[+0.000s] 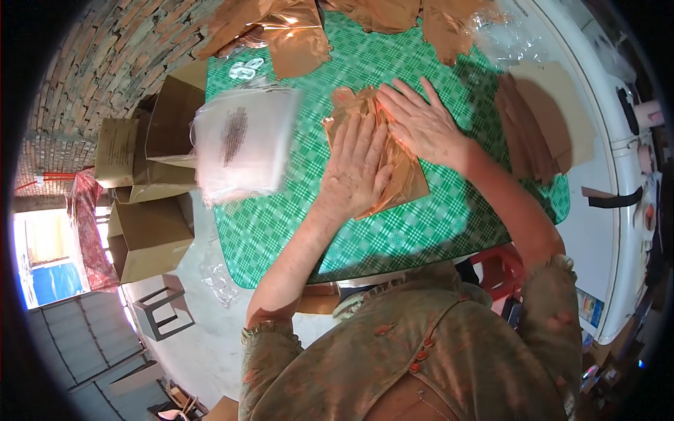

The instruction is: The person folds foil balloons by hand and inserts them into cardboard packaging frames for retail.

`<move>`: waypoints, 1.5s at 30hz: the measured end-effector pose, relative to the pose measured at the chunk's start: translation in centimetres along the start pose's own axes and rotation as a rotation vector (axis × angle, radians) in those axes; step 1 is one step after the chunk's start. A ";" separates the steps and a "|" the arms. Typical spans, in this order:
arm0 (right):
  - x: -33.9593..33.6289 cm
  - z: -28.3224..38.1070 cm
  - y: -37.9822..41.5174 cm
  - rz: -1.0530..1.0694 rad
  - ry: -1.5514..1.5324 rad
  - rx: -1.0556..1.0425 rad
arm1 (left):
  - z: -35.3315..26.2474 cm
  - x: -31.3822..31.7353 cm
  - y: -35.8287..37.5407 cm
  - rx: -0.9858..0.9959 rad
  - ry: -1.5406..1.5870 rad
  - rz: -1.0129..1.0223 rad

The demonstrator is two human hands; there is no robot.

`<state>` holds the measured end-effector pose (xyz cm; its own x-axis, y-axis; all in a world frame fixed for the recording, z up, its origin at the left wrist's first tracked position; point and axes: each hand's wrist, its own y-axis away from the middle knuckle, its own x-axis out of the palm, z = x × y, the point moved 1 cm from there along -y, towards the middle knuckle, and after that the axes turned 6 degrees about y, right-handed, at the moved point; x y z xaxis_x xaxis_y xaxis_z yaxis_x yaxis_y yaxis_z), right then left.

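Note:
A flat copper-coloured foil balloon [411, 184], creased and shiny, lies on the green checked tablecloth [281, 238]. My left hand [354, 165] presses flat on its left and middle part, fingers stretched out. Flat across its upper right edge rests my right hand [425, 126], the fingers somewhat spread. Neither hand grips anything. Both palms hide part of the foil. To the left of my left hand is a stack of clear printed plastic bags [246, 140].
More copper foil balloons [298, 42] lie at the table's far edge. White cut-out pieces [246, 69] are near the bags. Crumpled clear plastic [505, 35] and brown cardboard [547, 105] are at right. Open cardboard boxes [151, 238] stand left, beside a grey stool [165, 309].

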<state>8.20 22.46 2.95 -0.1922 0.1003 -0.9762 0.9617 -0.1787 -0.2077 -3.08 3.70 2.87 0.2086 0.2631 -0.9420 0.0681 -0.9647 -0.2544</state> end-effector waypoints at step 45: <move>-13.8 4.2 4.6 -0.394 -0.777 0.010 | -1.6 -10.4 3.9 -0.482 1.267 -0.237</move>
<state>14.45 16.10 15.21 -0.5930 -0.5389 -0.5983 0.7960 -0.2804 -0.5364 -3.40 -2.83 12.03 0.8655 0.5005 0.0213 0.5009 -0.8648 -0.0336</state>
